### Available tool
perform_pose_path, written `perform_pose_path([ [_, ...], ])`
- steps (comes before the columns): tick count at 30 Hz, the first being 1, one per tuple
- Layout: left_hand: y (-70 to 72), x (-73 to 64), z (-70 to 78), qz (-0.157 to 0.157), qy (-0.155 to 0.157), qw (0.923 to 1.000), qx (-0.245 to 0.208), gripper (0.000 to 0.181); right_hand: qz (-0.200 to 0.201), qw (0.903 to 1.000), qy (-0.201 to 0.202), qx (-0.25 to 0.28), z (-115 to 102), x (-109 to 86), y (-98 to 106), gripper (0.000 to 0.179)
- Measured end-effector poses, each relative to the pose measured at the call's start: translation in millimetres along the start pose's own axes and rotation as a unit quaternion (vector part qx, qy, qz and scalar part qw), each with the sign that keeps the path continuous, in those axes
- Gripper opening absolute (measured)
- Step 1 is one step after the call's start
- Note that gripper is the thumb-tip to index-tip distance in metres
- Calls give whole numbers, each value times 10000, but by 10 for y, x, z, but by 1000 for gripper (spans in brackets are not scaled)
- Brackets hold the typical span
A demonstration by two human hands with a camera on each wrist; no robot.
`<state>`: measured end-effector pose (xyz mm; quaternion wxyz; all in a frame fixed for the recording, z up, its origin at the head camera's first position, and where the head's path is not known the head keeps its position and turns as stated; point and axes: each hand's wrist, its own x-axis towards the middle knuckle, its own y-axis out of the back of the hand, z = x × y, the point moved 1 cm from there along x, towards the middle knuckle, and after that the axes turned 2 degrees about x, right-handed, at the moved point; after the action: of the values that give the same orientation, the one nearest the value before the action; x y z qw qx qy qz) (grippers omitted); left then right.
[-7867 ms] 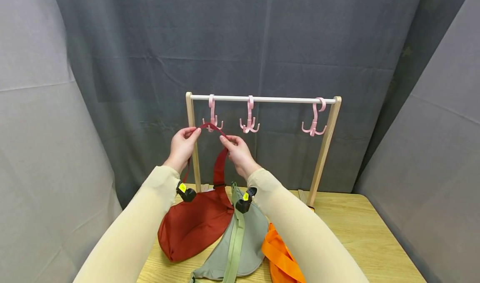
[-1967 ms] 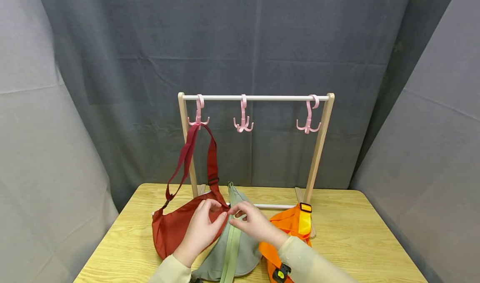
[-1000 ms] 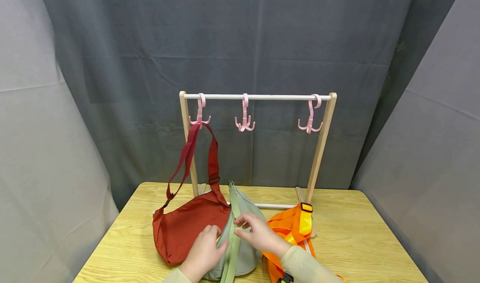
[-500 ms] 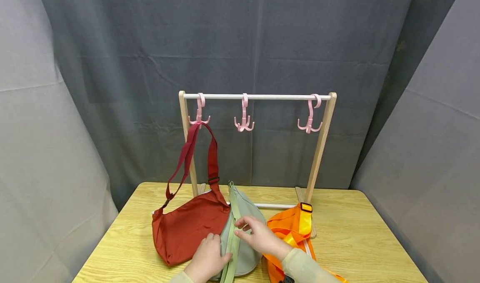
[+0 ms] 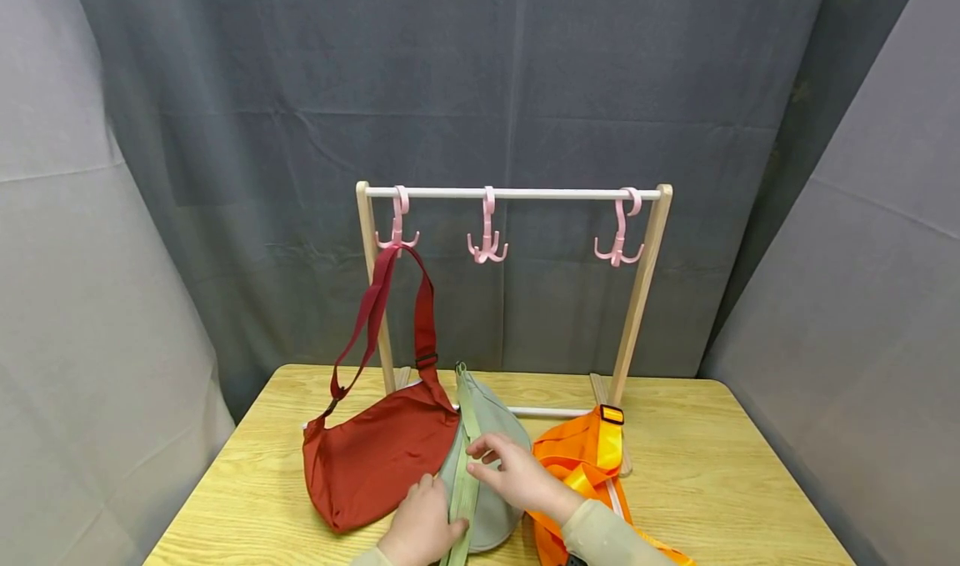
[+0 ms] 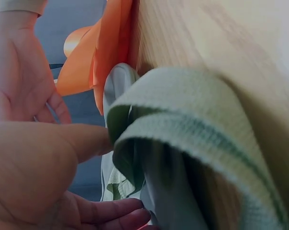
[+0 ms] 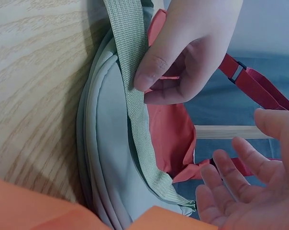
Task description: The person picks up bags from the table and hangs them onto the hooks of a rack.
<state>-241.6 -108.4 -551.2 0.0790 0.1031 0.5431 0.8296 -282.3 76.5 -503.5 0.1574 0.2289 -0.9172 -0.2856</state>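
Note:
A grey-green bag (image 5: 495,512) lies on the table, its light green webbing strap (image 5: 467,499) running along it. My left hand (image 5: 422,523) is at the strap's near part. In the left wrist view, the thumb touches the strap loop (image 6: 183,96), with the fingers apart below. My right hand (image 5: 517,476) hovers over the bag, fingers loosely bent and holding nothing; the right wrist view shows its palm (image 7: 264,191) away from the strap. To the left, a rust-red bag (image 5: 378,474) has its strap looped at the left pink hook (image 5: 397,224).
An orange bag (image 5: 570,445) with a black buckle lies at the right, beside my right forearm. Behind stands a wooden rack (image 5: 641,291) with a white bar (image 5: 555,194). A middle pink hook (image 5: 488,232) and a right pink hook (image 5: 619,232) hang from it.
Earlier both hands held the red strap up near the left hook; now it hangs there, released. Both hands came down to the grey-green bag. Lately the left hand slid nearer along its strap.

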Motion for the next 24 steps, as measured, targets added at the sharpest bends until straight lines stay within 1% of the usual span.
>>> perform_pose_path([
  [4,-23,-9,37,7,1,10000,71,60,12,10000,8,-24,3,0,-2,25],
  [10,-67,5,58,-238,86,9997,18,65,17,10000,-44,33,-4,-4,1,25],
  [15,-94,0,80,-193,-16,9996,186,70,47,9999,-61,79,-4,-8,5,25],
  [19,-100,-11,93,-105,-35,9995,285,65,84,9999,-36,56,5,-8,6,24],
  [24,-98,-13,95,-24,-4,9997,227,53,137,9999,-1,21,19,-9,5,24],
])
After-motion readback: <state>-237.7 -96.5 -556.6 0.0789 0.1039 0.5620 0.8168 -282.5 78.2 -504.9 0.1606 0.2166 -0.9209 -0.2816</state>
